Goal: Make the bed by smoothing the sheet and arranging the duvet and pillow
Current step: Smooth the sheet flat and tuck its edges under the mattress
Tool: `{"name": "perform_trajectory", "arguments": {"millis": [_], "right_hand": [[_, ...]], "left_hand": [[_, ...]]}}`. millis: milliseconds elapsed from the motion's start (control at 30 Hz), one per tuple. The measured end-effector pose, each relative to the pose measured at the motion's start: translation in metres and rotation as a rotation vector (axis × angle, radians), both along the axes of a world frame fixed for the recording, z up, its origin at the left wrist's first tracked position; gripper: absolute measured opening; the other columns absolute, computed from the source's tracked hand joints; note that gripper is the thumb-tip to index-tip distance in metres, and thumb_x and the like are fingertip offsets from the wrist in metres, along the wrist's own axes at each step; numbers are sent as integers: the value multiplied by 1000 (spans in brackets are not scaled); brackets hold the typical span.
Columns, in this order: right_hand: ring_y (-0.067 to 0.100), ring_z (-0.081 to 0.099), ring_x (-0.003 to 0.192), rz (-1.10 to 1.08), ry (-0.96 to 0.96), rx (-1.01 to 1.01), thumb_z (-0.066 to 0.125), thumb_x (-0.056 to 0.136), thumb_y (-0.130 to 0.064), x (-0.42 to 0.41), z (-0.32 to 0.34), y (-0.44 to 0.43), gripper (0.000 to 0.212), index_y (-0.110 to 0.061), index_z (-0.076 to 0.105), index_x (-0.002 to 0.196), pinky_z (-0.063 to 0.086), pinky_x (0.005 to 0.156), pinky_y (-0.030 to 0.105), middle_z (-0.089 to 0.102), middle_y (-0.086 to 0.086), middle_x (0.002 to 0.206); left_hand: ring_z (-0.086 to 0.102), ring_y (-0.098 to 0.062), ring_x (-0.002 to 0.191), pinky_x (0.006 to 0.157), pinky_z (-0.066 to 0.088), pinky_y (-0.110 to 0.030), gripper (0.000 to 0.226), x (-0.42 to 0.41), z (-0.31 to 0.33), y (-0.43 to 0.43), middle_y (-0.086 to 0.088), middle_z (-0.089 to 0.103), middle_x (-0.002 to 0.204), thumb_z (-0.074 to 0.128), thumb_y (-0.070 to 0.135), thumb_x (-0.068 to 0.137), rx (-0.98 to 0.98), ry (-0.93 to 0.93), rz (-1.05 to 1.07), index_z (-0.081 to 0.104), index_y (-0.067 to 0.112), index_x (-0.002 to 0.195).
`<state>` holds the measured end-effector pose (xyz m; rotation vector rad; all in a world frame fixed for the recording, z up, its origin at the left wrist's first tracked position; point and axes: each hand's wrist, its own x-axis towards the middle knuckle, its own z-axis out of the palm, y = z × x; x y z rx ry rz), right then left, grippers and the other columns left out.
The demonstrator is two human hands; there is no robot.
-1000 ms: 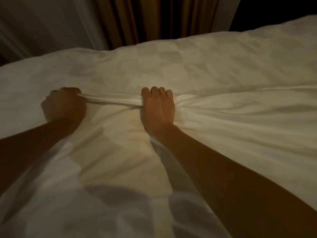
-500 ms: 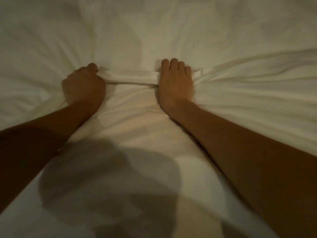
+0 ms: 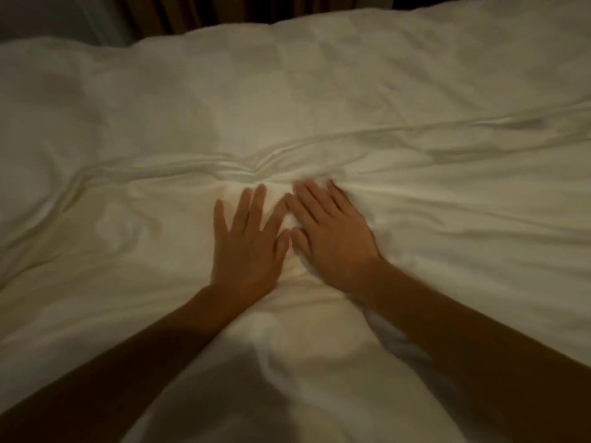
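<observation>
Two bare hands lie flat, palms down, side by side on a white duvet [image 3: 415, 107] that fills nearly the whole view. The left hand [image 3: 246, 247] has its fingers straight and spread, holding nothing. The right hand [image 3: 332, 241] is just beside it, thumbs nearly touching, its fingers also straight and pressed onto the cloth; its fingertips are slightly blurred. Neither hand grips the fabric.

Just beyond the fingertips a long wrinkled fold [image 3: 256, 167] runs across the duvet from left to right, bunched most tightly straight ahead of the hands. More creases fan out to the right of the right hand. Under the forearms, nearer the person, a dark shadow [image 3: 243, 394] falls on the cloth. Far beyond the hands, past the bed's far edge, hangs a brown curtain [image 3: 179, 14].
</observation>
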<state>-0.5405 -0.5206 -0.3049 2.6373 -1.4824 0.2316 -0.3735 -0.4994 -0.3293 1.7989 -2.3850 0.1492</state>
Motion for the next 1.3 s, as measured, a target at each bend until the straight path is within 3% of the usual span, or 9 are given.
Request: {"name": "perform_trajectory", "arguments": {"millis": [167,367,467,567,800,933,1033,1100,1300], "right_hand": [[23,30,143,-269,129,7,28,96,-40,-91,1,-24,58,-12,44,144,10,118,46,37,9,152],[21,15,147,-539,160,91,7,93,-45,-186,3,-35,70,-12,29,151,3,119,45,23,6,159],[28,27,143,-471,111,-43,20,95,-39,-181,9,-26,62,-9,39,147,5,117,49,33,13,154],[27,33,141,-307,131,-74,26,98,-37,-190,5,-15,55,-12,43,145,8,117,51,39,12,151],[18,9,148,-716,188,108,9,97,-45,-286,-4,-28,64,-17,19,154,0,118,50,13,3,161],[24,15,147,-672,106,55,6,94,-43,-284,4,-22,67,-14,23,152,3,117,53,18,10,160],[29,31,142,-422,59,-21,20,98,-38,-260,10,-6,59,-12,37,148,12,116,55,33,14,154],[26,31,142,-334,77,89,18,97,-44,-258,3,6,61,-16,37,148,11,116,53,33,10,154],[21,17,147,-686,165,193,7,92,-47,-331,-2,24,70,-17,28,151,4,117,47,22,6,159]], "left_hand": [[18,-31,147,111,10,-68,56,4,-15,-46,-14,20,160,20,49,101,36,-106,129,25,28,152],[10,-34,148,108,7,-72,61,-35,-7,-73,-19,8,160,8,49,98,39,46,419,16,28,155],[17,-34,147,106,7,-74,56,-114,2,-51,-15,16,160,10,49,98,-3,95,126,12,33,152],[21,-34,146,102,12,-78,55,-165,-3,-41,-9,24,159,16,53,98,1,50,-42,25,37,150],[17,-30,148,101,10,-78,56,-157,-17,-68,-6,17,161,19,52,98,28,12,55,28,34,151],[18,-31,147,104,10,-76,57,-158,-20,-56,-8,19,161,16,51,98,62,1,90,26,33,151],[19,-31,147,105,11,-75,58,-157,-18,-47,-9,23,159,15,50,98,98,7,131,26,32,151],[15,-30,148,107,10,-74,57,-157,-17,-45,-7,18,161,13,49,98,115,-23,143,21,33,152],[11,-26,149,112,10,-66,56,-143,-8,-23,-4,13,162,9,49,99,225,-72,142,15,35,153]]}}
